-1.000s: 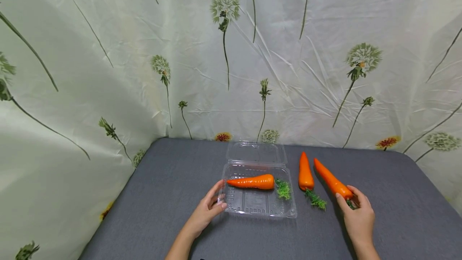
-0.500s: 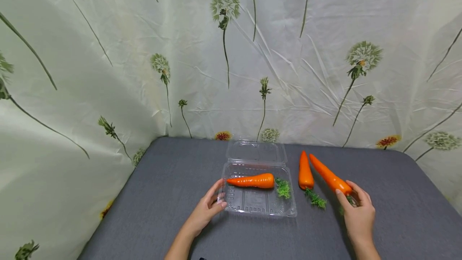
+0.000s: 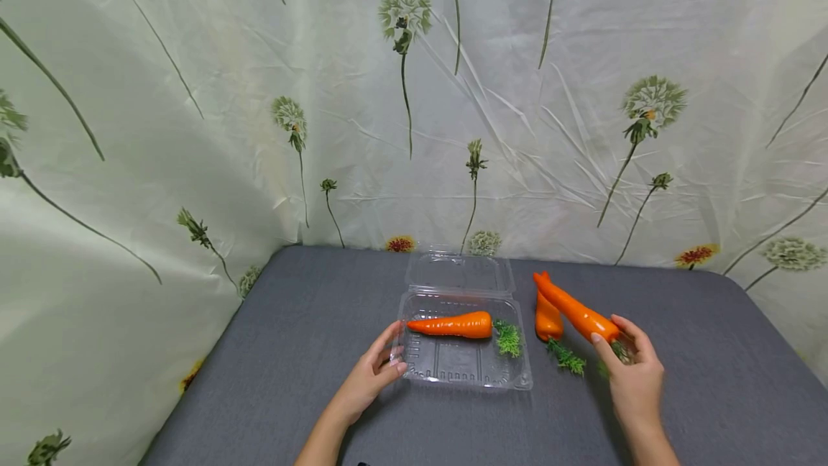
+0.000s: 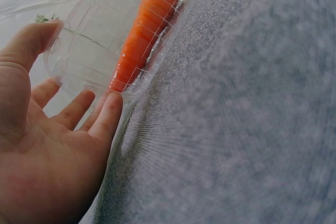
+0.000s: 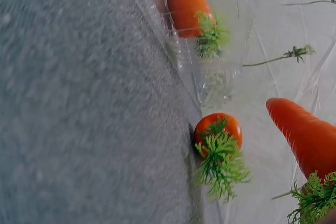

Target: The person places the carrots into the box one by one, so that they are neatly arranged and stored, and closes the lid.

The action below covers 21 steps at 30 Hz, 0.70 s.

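Lifted carrot [image 3: 578, 313]: probably mid-transfer, fingers of our right hand [image 3: 637, 383] clamped on it
Clear box [image 3: 466, 383]: our left hand [image 3: 364, 387] touched, fingers apart
Boxed carrot [image 3: 453, 324]: lowering alongside seemed next

The carrots [image 3: 578, 310] look smooth and glossy; the container [image 3: 456, 365] is clear, shiny plastic; the bench [image 3: 284, 344] has matt, woven cloth; the curtain [image 3: 343, 85] is creased, satiny fabric.

Pale flower-printed fabric [image 3: 343, 56] hangs behind; before it, a grey table [image 3: 259, 372].
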Tool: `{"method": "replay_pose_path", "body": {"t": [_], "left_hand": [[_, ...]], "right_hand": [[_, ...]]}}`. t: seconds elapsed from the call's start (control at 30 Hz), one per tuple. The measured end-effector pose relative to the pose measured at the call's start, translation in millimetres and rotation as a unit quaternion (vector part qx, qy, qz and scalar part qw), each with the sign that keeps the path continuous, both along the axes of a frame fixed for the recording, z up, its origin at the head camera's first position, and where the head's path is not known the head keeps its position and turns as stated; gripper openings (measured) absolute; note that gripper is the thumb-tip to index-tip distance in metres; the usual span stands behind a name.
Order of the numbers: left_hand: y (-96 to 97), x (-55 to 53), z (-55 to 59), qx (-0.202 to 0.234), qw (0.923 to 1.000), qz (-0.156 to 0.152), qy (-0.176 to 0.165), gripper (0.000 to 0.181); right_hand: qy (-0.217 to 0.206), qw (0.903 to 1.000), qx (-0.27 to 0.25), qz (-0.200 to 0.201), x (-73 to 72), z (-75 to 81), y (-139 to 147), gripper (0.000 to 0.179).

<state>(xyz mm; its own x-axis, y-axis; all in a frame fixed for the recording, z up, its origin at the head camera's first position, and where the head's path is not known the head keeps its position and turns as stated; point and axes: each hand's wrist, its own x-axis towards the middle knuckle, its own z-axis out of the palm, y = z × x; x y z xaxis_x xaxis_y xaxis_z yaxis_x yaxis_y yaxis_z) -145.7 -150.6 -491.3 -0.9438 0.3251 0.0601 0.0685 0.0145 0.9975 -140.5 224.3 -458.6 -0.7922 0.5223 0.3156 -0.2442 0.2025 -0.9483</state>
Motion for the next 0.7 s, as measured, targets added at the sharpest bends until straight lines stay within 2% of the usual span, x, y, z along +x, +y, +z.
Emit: {"method": "replay_pose_path", "body": {"t": [0.17,0.37,0.53,0.7], "left_hand": [[-0.2,0.2,0.1,0.004,0.9999,-0.003,0.010,0.067],[0.3,0.6,1.3,0.004,1.0000,0.000,0.004,0.067],[-0.1,1.0,1.5,0.002,1.0000,0.000,-0.001,0.067],[-0.1,0.9,0.9,0.007,1.0000,-0.003,-0.005,0.067]], "right_hand": [[0.049,0.9979,-0.023,0.035,-3.7,-2.0,-3.3,0.042],[0.020,0.9993,-0.010,0.030,-2.9,18.3,-20.2,0.040],[0.030,0.9981,0.007,0.054,-6.3,22.4,-28.0,0.040],[0.017,0.9969,0.029,0.071,-9.5,27.0,-37.8,0.040]]}}
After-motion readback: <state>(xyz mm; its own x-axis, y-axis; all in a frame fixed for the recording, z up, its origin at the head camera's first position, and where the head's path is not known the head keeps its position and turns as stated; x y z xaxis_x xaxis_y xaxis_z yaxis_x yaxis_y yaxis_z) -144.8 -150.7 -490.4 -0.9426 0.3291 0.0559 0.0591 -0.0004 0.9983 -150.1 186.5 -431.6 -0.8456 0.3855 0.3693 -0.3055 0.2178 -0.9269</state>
